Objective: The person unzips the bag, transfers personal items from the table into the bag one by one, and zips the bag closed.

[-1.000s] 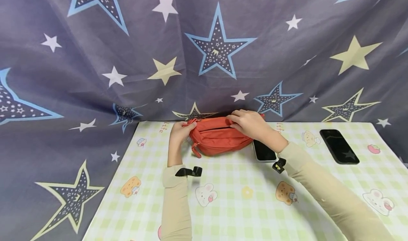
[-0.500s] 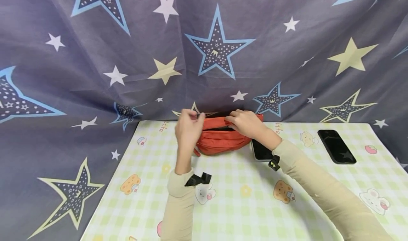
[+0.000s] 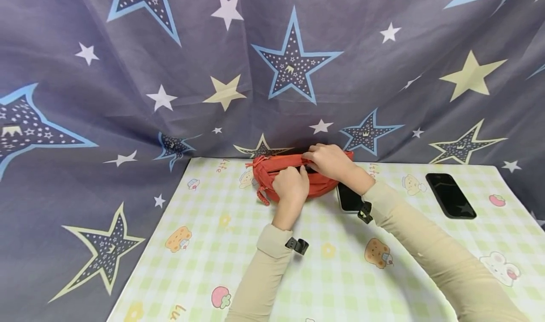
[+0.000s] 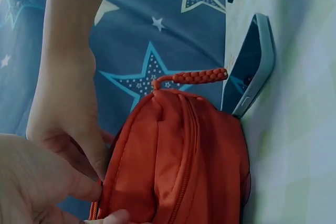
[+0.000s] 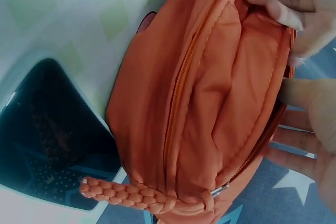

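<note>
A small red zippered bag [image 3: 324, 186] stands at the far edge of the table against the curtain, its top zipper undone. My left hand [image 3: 291, 184] grips the front edge of the opening; in the right wrist view its fingers lie on the bag's front and the thumb is at the gap. My right hand [image 3: 329, 161] pinches the back edge, thumb inside the opening and fingers behind, as the right wrist view shows. Braided zipper pulls [image 5: 123, 192] hang at the bag's ends. The bag's inside is mostly hidden.
Beside the bag's right end lies a smartphone with a pale frame [image 3: 348, 200], partly hidden by my right arm. A black smartphone [image 3: 450, 195] lies further right. The checked tablecloth [image 3: 336, 284] covers the table, and a star-patterned curtain [image 3: 191, 43] hangs right behind it.
My left hand has left the bag's left end, passed over its top and come to the front edge of the opening. The opening has widened. My right hand stays at the back edge.
</note>
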Demonstrator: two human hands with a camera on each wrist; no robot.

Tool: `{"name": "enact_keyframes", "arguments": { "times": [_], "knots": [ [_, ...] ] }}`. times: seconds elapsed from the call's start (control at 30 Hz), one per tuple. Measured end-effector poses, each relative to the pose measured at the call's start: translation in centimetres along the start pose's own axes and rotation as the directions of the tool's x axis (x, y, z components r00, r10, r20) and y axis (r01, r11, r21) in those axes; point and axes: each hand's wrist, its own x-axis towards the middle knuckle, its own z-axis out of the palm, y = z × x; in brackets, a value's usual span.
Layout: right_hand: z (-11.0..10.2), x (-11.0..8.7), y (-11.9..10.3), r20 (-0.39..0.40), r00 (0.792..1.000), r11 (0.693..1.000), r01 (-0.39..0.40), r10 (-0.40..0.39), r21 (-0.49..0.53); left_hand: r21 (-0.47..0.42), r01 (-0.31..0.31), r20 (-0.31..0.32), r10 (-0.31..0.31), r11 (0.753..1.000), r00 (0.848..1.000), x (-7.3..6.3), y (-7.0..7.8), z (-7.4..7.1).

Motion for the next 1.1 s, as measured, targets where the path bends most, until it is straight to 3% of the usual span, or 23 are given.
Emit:
{"name": "enact_keyframes", "arguments": {
  "times": [0.13, 0.4, 0.53, 0.67, 0.8, 0.93, 1.0, 1.07, 1.1],
  "knots": [
    [0.1, 0.0, 0.0, 0.003, 1.0, 1.0, -0.003, 0.003, 0.003, -0.006, 0.03, 0.031, -0.03, 1.0, 0.999, 0.2, 0.0, 0.2],
    [-0.9, 0.8, -0.4, 0.024, 0.999, 0.999, -0.034, 0.034, 0.016, -0.099, 0.076, 0.062, -0.07, 0.992, 0.996, 0.2, 0.0, 0.2],
    [-1.6, 1.1, -0.5, 0.017, 0.998, 0.994, -0.061, 0.06, 0.086, -0.176, 0.033, -0.03, -0.039, 0.984, 0.999, -0.3, -0.1, -0.9],
    [-2.3, 1.0, -0.2, -0.007, 0.992, 0.967, -0.121, 0.125, 0.225, -0.219, -0.032, -0.17, -0.006, 0.975, 0.985, -0.6, -0.5, -3.1],
    [-3.4, 0.8, -0.3, -0.039, 0.976, 0.901, -0.184, 0.216, 0.393, -0.203, -0.098, -0.275, 0.04, 0.974, 0.961, -0.2, -0.7, -5.7],
    [-4.2, 0.3, -0.9, -0.002, 0.942, 0.798, -0.282, 0.334, 0.533, -0.16, -0.195, -0.318, 0.136, 0.968, 0.938, 0.8, -0.7, -7.7],
    [-4.3, -0.1, -1.3, 0.037, 0.909, 0.724, -0.355, 0.416, 0.591, -0.143, -0.246, -0.317, 0.191, 0.959, 0.929, 1.3, -0.8, -8.5],
    [-4.2, -0.7, -1.7, 0.07, 0.863, 0.629, -0.418, 0.5, 0.655, -0.141, -0.286, -0.299, 0.235, 0.948, 0.925, 1.7, -0.9, -9.1],
    [-4.0, -1.1, -2.0, 0.089, 0.834, 0.567, -0.445, 0.544, 0.693, -0.147, -0.3, -0.285, 0.251, 0.942, 0.925, 1.9, -1.0, -9.3]
  ]
}}
